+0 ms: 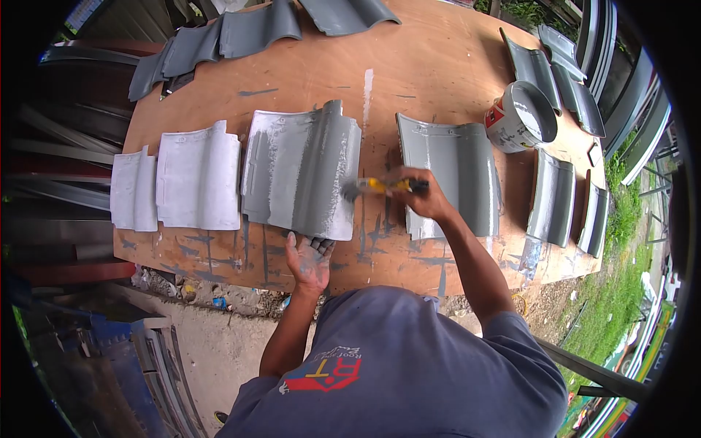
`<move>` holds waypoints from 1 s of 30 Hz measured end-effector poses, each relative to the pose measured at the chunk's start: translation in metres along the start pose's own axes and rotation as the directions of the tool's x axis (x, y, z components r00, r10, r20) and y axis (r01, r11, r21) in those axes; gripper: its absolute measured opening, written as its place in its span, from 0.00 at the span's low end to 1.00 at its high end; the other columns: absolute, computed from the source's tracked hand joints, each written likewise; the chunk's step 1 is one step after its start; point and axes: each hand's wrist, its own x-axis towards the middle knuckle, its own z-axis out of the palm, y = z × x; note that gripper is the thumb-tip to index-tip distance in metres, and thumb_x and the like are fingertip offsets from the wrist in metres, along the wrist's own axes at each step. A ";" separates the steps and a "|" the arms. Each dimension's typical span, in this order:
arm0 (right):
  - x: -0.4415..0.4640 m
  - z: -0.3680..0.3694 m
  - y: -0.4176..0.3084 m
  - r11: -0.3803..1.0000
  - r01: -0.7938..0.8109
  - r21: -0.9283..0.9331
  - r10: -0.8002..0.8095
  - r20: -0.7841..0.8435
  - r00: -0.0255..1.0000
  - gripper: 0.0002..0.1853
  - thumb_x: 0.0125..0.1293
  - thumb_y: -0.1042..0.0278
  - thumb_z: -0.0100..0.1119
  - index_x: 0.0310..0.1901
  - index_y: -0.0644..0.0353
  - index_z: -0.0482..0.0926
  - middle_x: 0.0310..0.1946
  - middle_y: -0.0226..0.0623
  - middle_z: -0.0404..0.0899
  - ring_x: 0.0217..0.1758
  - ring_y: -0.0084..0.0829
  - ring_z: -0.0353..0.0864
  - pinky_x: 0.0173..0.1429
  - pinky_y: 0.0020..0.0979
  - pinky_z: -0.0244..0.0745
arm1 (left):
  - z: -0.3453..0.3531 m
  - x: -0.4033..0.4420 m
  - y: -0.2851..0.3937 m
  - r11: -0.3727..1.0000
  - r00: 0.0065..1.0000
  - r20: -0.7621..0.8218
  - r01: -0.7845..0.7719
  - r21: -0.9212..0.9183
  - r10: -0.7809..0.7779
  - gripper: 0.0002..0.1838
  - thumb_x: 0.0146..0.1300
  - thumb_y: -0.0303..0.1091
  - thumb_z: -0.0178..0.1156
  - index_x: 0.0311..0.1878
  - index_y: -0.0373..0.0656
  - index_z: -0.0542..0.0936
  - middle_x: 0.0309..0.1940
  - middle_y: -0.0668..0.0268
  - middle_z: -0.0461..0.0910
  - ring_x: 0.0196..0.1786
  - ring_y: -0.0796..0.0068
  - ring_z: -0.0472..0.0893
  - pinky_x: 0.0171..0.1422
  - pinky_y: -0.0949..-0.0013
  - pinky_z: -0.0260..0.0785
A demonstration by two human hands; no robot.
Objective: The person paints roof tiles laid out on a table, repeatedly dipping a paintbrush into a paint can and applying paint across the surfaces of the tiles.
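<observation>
My right hand (420,191) is closed around the yellow and black handle of a paintbrush (374,185). The dark bristles touch the right side of a curved roof tile (303,171), partly coated grey over white. Under that tile's near edge is my left hand (312,261), palm up, fingers spread and fingertips hidden beneath the tile; grey paint marks the palm. To the right of the brush lies a mostly grey tile (453,175). Two white tiles, one nearer (198,179) and one farther left (134,191), lie on the left.
The wooden table (409,66) has grey paint streaks. A white bucket (520,120) with grey paint stands at the right, near more grey tiles (551,197). Other grey tiles (259,33) line the far left edge. Metal sheets are stacked beyond the table on the left.
</observation>
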 end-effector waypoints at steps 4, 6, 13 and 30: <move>0.057 0.008 0.027 0.988 0.152 -0.038 -0.155 -0.347 0.925 0.11 0.67 0.73 0.69 0.50 0.64 0.88 0.45 0.44 0.90 0.48 0.29 0.87 0.56 0.34 0.81 | -0.001 0.001 0.001 1.000 1.000 0.030 -0.004 -0.006 0.004 0.45 0.71 0.71 0.52 0.71 0.36 0.71 0.61 0.56 0.76 0.65 0.59 0.76 0.77 0.52 0.65; 0.073 0.011 0.021 0.947 0.236 -0.216 -0.318 -0.553 0.770 0.12 0.67 0.75 0.68 0.51 0.66 0.88 0.48 0.48 0.90 0.50 0.37 0.90 0.57 0.34 0.81 | 0.005 0.001 0.001 1.000 0.999 0.035 -0.004 -0.016 0.004 0.46 0.71 0.71 0.52 0.71 0.35 0.70 0.61 0.56 0.76 0.66 0.59 0.76 0.77 0.52 0.65; -0.029 0.047 -0.008 0.924 0.326 -0.197 -0.367 -0.231 0.901 0.16 0.60 0.83 0.70 0.51 0.63 0.86 0.50 0.51 0.89 0.55 0.49 0.90 0.57 0.40 0.86 | 0.013 0.002 -0.007 0.998 0.998 0.056 0.041 -0.043 -0.038 0.48 0.70 0.72 0.51 0.72 0.34 0.69 0.61 0.56 0.76 0.66 0.59 0.75 0.77 0.52 0.63; -0.051 0.087 -0.057 0.929 0.006 0.371 0.099 -0.265 0.959 0.13 0.77 0.68 0.65 0.45 0.73 0.84 0.33 0.42 0.89 0.34 0.27 0.90 0.40 0.29 0.86 | 0.001 0.005 -0.018 0.995 0.991 0.118 0.067 -0.077 -0.057 0.49 0.70 0.75 0.50 0.72 0.34 0.71 0.64 0.56 0.78 0.69 0.59 0.76 0.80 0.54 0.62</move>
